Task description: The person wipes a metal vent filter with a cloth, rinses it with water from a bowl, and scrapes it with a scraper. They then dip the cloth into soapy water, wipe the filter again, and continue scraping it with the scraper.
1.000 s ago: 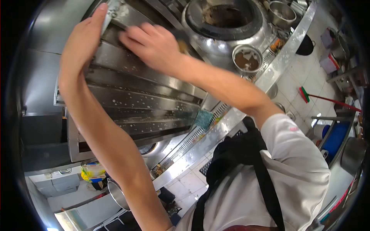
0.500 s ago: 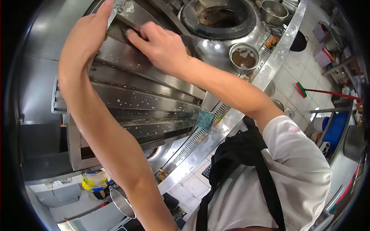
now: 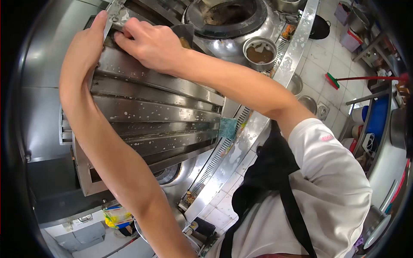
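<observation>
A slatted metal baffle filter point(image 3: 159, 105), wet with white foam spots, lies tilted below my arms. At its upper left edge my left hand point(image 3: 82, 53) grips the frame, thumb up along the rim, the other fingers mostly hidden. My right hand point(image 3: 150, 45) is closed, its curled fingertips pressed into a groove near the top left corner. Whatever those fingers hold, if anything, is hidden. On the filter's right-hand edge rests a green scouring pad point(image 3: 228, 127), apart from both hands.
A round wok burner point(image 3: 226, 19) stands behind the filter. Beside it sits a metal pot of brown liquid point(image 3: 260, 52). A slotted drain channel point(image 3: 215, 159) runs along the steel counter edge point(image 3: 241, 155). On the tiled floor lies a red-handled brush point(image 3: 333, 80).
My right hand has moved left along the groove, closer to the filter's edge and my left hand. My left hand keeps its hold on the frame. The whole view has shifted slightly.
</observation>
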`<action>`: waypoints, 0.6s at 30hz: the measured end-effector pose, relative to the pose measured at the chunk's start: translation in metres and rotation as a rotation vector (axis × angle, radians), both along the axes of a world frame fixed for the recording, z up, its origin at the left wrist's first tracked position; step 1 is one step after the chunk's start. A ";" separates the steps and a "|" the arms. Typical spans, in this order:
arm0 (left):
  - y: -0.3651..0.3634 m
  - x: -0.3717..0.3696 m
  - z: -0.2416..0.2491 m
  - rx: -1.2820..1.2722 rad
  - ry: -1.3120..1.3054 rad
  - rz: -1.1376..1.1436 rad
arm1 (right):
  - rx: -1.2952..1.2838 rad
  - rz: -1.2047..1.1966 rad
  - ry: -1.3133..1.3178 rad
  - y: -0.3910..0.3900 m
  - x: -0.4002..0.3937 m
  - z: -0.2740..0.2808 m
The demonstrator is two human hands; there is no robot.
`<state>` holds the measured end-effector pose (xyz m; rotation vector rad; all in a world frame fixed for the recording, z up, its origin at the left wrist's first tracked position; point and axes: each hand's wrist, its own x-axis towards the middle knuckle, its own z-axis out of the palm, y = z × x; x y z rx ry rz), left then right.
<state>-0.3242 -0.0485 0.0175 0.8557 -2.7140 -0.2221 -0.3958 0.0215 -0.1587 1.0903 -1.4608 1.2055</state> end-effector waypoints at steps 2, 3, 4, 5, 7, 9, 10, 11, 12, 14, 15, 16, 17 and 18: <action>0.000 0.005 0.001 0.021 0.032 0.035 | -0.029 -0.004 0.014 -0.001 -0.001 0.001; 0.005 0.005 0.001 0.023 0.024 0.030 | -0.018 0.008 -0.017 0.006 0.000 -0.013; 0.010 0.005 0.001 0.029 0.010 0.021 | -0.005 0.015 -0.053 0.010 0.004 -0.026; 0.006 0.007 0.001 0.031 0.009 0.013 | -0.003 0.007 -0.054 0.010 0.009 -0.034; 0.003 0.003 0.004 -0.204 -0.058 -0.025 | 0.046 -0.022 0.009 0.015 0.002 -0.024; 0.005 0.003 0.004 -0.157 -0.048 0.047 | 0.009 0.032 0.032 0.006 -0.007 -0.009; 0.006 0.005 0.004 -0.052 -0.034 0.070 | -0.014 0.002 0.040 0.002 -0.007 -0.004; 0.008 0.006 0.004 0.052 -0.015 0.093 | -0.038 -0.029 0.052 0.000 -0.006 0.000; 0.009 0.004 0.005 0.045 -0.003 0.094 | -0.057 -0.019 0.036 0.005 -0.005 -0.006; 0.011 0.007 0.001 -0.009 0.021 0.054 | 0.009 0.014 -0.030 0.010 -0.002 -0.050; 0.008 0.008 0.000 -0.013 0.024 0.061 | 0.087 0.046 -0.074 0.017 0.002 -0.055; 0.005 0.007 -0.002 -0.035 0.033 0.050 | 0.146 0.052 -0.088 0.019 0.000 -0.057; 0.002 0.006 -0.002 -0.062 0.032 0.037 | 0.142 0.056 -0.090 0.010 -0.005 -0.054; 0.001 0.003 0.001 -0.065 0.023 0.035 | 0.036 0.008 0.005 0.005 -0.008 -0.024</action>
